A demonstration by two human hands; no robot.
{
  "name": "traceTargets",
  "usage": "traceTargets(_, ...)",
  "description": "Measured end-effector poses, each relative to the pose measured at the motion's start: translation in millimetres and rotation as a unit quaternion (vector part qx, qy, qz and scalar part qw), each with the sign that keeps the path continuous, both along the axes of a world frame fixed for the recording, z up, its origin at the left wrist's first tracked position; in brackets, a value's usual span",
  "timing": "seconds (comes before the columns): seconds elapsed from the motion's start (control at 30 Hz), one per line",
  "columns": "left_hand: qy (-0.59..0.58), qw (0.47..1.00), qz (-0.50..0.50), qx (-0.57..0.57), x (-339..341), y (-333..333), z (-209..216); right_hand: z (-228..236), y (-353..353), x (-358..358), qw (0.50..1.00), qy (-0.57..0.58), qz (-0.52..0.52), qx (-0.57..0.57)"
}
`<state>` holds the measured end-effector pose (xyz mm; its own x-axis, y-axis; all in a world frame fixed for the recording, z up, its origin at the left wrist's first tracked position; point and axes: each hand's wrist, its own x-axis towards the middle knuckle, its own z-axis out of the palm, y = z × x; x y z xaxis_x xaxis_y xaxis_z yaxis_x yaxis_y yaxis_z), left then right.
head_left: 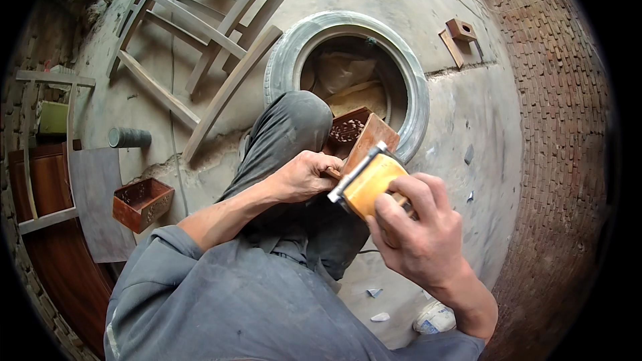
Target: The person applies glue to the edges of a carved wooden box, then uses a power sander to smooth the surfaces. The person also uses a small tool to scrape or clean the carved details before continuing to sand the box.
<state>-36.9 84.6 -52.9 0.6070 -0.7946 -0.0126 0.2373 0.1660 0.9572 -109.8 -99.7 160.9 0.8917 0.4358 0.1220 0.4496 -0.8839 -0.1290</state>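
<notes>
Centrally in frame, our left grip [309,175] clamps the wooden box [370,139], which slants toward upper right — our right grip [421,227], wrapped round the yellow sander [369,182], lies lower right.

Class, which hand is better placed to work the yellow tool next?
Probably the right grip: it holds the yellow tool by the wooden box, which the left grip appears to hold.
</notes>
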Motion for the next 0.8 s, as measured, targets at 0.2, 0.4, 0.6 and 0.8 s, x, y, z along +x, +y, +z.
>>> traceTargets(0.2, 0.083, 0.996, 0.000, -0.021, 0, 5, -5, -7, 16, 7, 0.999, -0.020, 0.039, 0.003)
traceTargets(0.4, -0.023, 0.999, 0.035, -0.002, -1, 1, 9, -4, -12, -25, 0.999, -0.015, 0.015, -0.038)
traceTargets(0.6, 0.042, 0.999, 0.008, -0.011, -2, 0, -4, -14, 7, -12, 0.997, -0.052, 0.054, -0.020)
traceTargets(0.8, 0.069, 0.997, 0.001, -0.016, 2, -1, -4, -10, 0, -27, 0.996, -0.031, 0.069, -0.056)
